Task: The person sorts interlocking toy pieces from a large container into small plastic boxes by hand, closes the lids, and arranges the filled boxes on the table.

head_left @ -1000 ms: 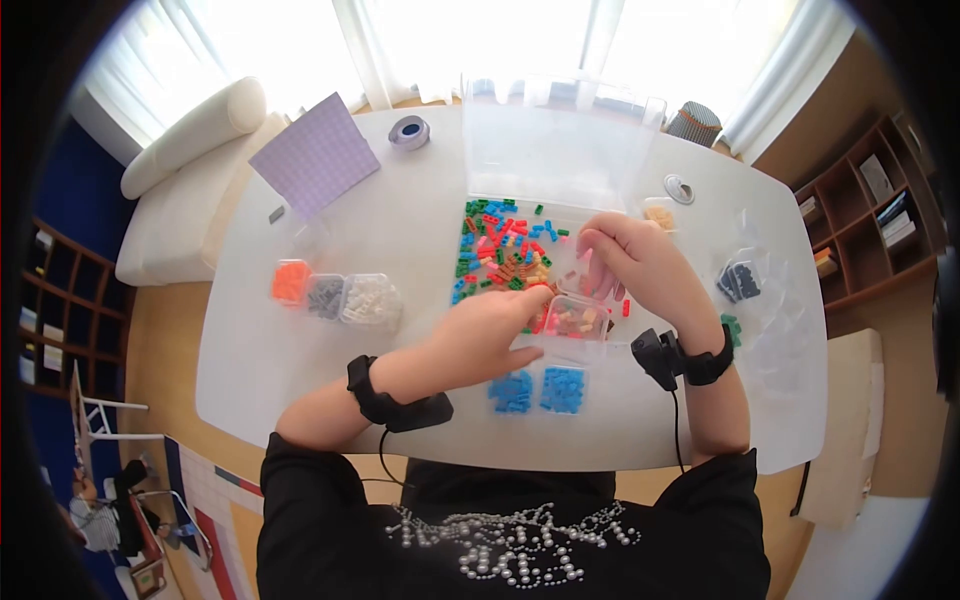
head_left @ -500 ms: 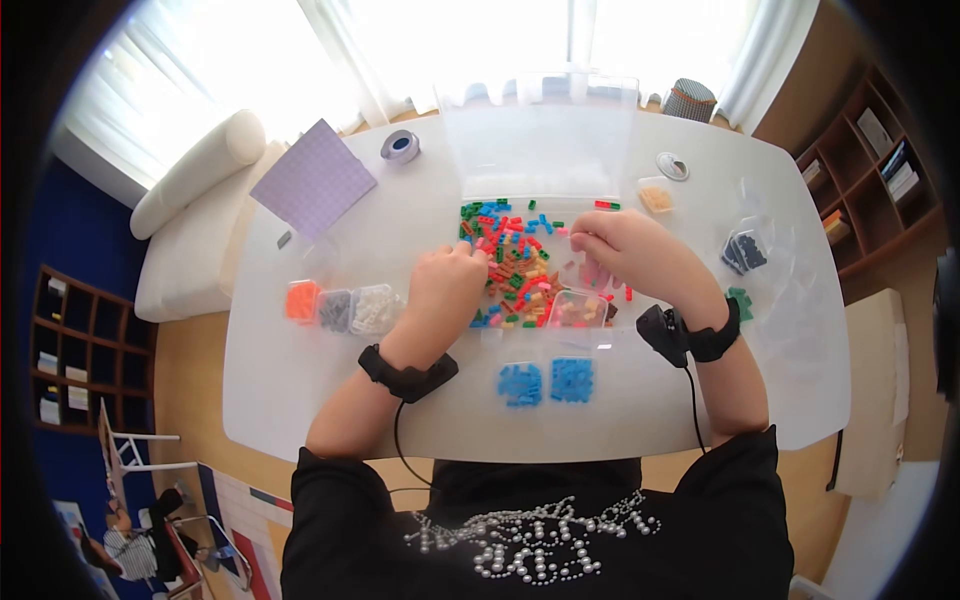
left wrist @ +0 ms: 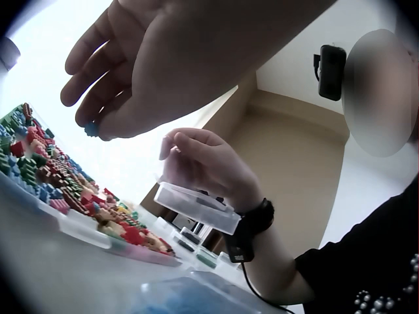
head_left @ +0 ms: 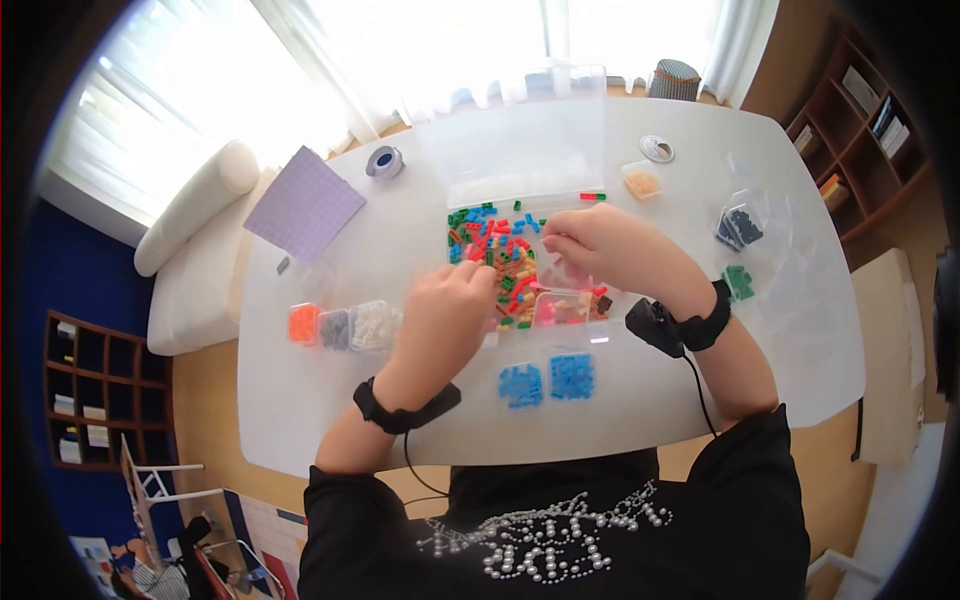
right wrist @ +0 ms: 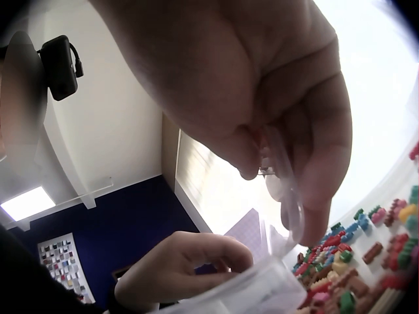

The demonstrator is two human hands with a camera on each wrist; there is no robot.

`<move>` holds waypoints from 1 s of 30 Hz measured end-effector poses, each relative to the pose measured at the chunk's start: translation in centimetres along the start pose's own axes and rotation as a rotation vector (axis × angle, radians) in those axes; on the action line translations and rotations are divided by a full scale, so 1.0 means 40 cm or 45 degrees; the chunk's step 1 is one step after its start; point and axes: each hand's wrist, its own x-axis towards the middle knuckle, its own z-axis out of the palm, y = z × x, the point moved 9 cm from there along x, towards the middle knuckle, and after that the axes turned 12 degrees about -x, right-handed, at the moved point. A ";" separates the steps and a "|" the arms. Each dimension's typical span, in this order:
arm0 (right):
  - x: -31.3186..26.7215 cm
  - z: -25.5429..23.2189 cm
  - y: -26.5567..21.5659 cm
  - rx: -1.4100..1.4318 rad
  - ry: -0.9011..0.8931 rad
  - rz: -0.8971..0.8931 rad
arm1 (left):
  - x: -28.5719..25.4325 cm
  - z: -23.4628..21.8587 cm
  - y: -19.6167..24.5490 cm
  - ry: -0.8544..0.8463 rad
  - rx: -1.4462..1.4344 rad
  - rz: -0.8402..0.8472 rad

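Observation:
My left hand (head_left: 448, 312) is over the left part of the mixed toy brick pile (head_left: 515, 265). In the left wrist view, its thumb and finger pinch a small blue brick (left wrist: 91, 129). On the right, my right hand (head_left: 605, 245) grips the lid edge of a small clear plastic box (left wrist: 196, 207), which it holds tilted at the right side of the pile. Pink and tan bricks show through the box in the head view. The bricks lie in a large clear case, its transparent lid (head_left: 525, 150) raised at the back.
Two boxes of blue bricks (head_left: 572, 377) sit near the front edge. Left stand boxes of orange (head_left: 303, 324), grey and white bricks (head_left: 372, 327). A purple sheet (head_left: 305, 203) and tape roll (head_left: 384, 162) lie back left; boxes of tan (head_left: 643, 182), dark (head_left: 740, 228) and green bricks (head_left: 738, 282) lie right.
My left hand has moved left, from beside the small clear box to over the brick pile. The right hand keeps holding the box. The head view has shifted and turned slightly.

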 end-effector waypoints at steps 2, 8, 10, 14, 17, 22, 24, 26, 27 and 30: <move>0.000 -0.001 -0.008 0.039 0.063 -0.044 | -0.014 -0.038 0.073 0.080 -0.319 0.169; -0.001 0.007 -0.040 0.025 0.112 -0.119 | -0.026 -0.039 0.076 0.182 -0.520 0.234; 0.001 0.013 -0.041 0.019 0.078 -0.128 | -0.032 -0.058 0.045 0.224 -0.635 0.158; 0.013 0.024 -0.016 0.088 0.079 -0.050 | -0.077 -0.050 -0.003 0.132 -0.755 -0.001; 0.022 0.026 0.005 0.003 0.131 -0.074 | -0.125 -0.026 -0.044 0.065 -0.869 -0.103; 0.034 0.009 0.069 -0.011 0.133 0.068 | -0.175 0.059 -0.124 -0.055 -1.287 -0.447; 0.030 -0.009 0.081 0.010 0.171 0.098 | -0.180 0.083 -0.126 -0.144 -1.302 -0.457; 0.029 -0.019 0.100 0.029 0.208 0.126 | -0.192 0.113 -0.132 -0.224 -1.319 -0.462; 0.030 -0.022 0.103 -0.047 0.242 0.101 | -0.196 0.128 -0.124 -0.312 -1.327 -0.462; 0.025 -0.031 0.085 -0.220 0.362 0.038 | -0.198 0.123 -0.106 -0.344 -1.199 -0.388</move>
